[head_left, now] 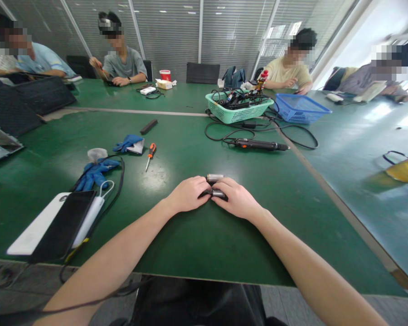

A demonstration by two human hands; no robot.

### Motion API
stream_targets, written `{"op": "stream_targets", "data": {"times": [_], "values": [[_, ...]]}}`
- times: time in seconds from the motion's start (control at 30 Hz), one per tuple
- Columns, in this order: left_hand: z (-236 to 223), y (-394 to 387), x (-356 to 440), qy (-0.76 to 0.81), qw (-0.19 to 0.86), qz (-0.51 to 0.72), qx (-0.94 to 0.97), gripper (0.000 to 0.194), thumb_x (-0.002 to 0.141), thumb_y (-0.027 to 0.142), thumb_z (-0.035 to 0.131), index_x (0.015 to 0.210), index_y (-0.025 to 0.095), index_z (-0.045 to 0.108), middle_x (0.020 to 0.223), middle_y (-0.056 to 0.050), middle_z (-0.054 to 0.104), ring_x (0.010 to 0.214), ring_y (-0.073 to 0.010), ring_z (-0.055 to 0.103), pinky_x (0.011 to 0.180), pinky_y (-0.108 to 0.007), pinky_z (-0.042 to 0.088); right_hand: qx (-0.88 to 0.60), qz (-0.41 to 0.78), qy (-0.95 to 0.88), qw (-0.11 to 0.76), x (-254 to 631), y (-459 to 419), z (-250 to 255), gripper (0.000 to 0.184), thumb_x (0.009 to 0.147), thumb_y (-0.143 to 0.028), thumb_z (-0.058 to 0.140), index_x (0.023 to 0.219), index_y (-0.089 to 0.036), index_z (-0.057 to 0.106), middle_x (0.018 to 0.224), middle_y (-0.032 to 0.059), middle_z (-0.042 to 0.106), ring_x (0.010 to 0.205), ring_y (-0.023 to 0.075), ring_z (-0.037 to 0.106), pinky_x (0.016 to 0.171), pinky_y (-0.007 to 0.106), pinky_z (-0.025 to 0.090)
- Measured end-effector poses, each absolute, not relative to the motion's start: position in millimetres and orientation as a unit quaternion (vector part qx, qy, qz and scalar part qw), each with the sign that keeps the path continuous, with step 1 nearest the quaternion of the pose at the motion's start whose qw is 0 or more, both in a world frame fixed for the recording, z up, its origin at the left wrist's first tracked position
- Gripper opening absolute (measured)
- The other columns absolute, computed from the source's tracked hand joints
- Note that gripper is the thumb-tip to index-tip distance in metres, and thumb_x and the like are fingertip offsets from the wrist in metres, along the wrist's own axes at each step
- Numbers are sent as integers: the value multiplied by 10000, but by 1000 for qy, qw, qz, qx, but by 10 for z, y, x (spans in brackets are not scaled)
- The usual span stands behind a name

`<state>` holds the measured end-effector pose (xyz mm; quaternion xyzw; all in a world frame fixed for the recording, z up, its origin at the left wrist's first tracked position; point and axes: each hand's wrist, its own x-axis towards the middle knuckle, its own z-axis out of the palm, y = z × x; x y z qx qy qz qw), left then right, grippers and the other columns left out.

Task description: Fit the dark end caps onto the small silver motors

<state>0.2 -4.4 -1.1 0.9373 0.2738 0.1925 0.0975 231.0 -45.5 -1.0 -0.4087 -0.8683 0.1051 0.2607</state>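
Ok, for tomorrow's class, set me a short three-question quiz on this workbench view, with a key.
1. True or false: an orange-handled screwdriver lies on the green table.
2. Which basket holds the tangled cables? A: the mint-green basket. B: the blue basket.
3. What do the left hand and right hand both touch?

Key: 1 true; 2 A; 3 small metal cylinders.

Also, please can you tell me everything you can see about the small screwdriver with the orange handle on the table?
The screwdriver has an orange and black handle and a thin, straight shaft of bright metal. It lies on the green tabletop, with the handle on the far side and the shaft slanting down toward the person. Nothing else seems to touch it. The shape of its tip is too small to tell.
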Motion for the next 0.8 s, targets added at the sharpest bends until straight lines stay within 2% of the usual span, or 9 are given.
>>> {"op": "stream_targets", "data": {"times": [0.8], "values": [[-5,-42,-3,273,95,186,939,147,973,292,570,1017,177,650,981,-66,634,951,-214,602,830,-337,504,-414,107,-865,262,2290,-469,-1,188,965,-269,614,1146,-227,646,1225,108,665,1151,276,630,980,457,560]]}}
